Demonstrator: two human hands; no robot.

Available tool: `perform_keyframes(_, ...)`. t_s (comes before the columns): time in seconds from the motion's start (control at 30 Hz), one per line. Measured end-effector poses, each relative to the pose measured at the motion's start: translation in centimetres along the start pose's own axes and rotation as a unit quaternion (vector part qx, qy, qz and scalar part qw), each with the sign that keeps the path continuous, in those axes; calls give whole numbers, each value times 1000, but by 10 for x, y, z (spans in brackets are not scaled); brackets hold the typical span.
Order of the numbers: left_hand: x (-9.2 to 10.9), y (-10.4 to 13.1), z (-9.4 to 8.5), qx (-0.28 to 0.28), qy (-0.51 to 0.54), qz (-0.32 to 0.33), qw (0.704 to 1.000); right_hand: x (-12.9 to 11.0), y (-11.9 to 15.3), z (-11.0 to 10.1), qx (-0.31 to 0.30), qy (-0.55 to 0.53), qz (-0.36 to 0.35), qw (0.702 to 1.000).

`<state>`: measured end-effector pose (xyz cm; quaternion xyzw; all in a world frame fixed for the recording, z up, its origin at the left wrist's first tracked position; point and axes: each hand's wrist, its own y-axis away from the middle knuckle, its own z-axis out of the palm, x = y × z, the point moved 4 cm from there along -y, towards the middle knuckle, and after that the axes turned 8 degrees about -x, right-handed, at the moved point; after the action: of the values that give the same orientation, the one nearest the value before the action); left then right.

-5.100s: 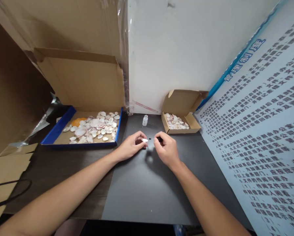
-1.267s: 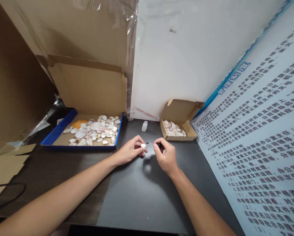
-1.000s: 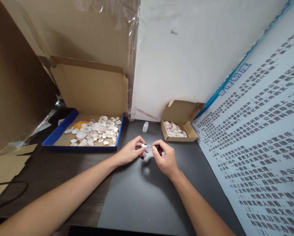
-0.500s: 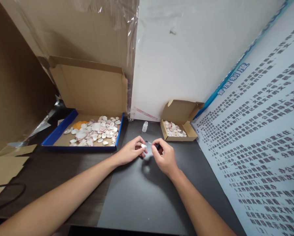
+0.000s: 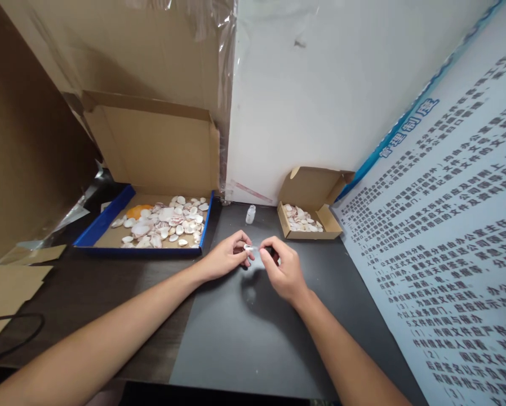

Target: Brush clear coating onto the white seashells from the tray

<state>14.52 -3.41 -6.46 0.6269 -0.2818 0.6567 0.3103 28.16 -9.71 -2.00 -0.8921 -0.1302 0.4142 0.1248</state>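
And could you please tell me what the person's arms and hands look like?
The left arm and right arm are bare, with no sleeve, watch or bracelet in view. The left hand and right hand are ungloved, with no rings that show.

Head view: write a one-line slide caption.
Left hand holding a small white object, right hand a slim tool, small bottle and open shell boxes beyond.

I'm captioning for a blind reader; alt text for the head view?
A person's left hand pinches a small white piece; right hand holds a thin item close by, over a grey mat. Two open boxes of shells flank a bottle.
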Motion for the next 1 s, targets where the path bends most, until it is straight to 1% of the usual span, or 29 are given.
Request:
perform_keyframes(0.03, 1, 0, 0, -1, -2, 1, 1000, 0, 0, 1, -10, -5, -7, 1000)
perform_keyframes(0.07, 1, 0, 0, 0, -4, 0, 1000, 1, 0, 1, -7, 1, 1, 1000)
perform_keyframes(0.17, 2, 1, 0, 5, -9, -5, 1000, 5, 0, 0, 20, 14, 25, 999)
perform_keyframes(0.3, 1, 0, 0, 1, -11, 0, 1000, 6, -2, 0, 7, 29, 11, 999)
perform_keyframes(0.4, 0, 0, 0, 5, -11, -2, 1000, 6, -2, -3, 33, 47, 23, 998)
perform_keyframes(0.5, 1, 0, 1, 1, -6, -2, 1000, -1, -1, -2, 12, 32, -14, 999)
perform_keyframes(0.63, 2, 0, 2, -1, -6, -6, 1000, -3, 0, -4, 37, 54, 13, 998)
perform_keyframes(0.67, 2, 1, 2, -1, -6, -7, 1000, -3, 0, -4, 35, 49, 7, 998)
perform_keyframes(0.77, 4, 1, 2, -2, -4, -1, 1000, -5, 0, 0, -1, 37, -18, 999)
perform_keyframes(0.8, 4, 1, 2, -1, -3, 0, 1000, -4, 0, 0, -4, 40, -11, 999)
perform_keyframes(0.9, 4, 2, 2, 1, -3, -7, 1000, 0, 0, -2, 22, 44, 16, 999)
perform_keyframes(1.0, 4, 1, 3, -7, -10, -2, 1000, -2, 0, -1, 2, 32, -7, 999)
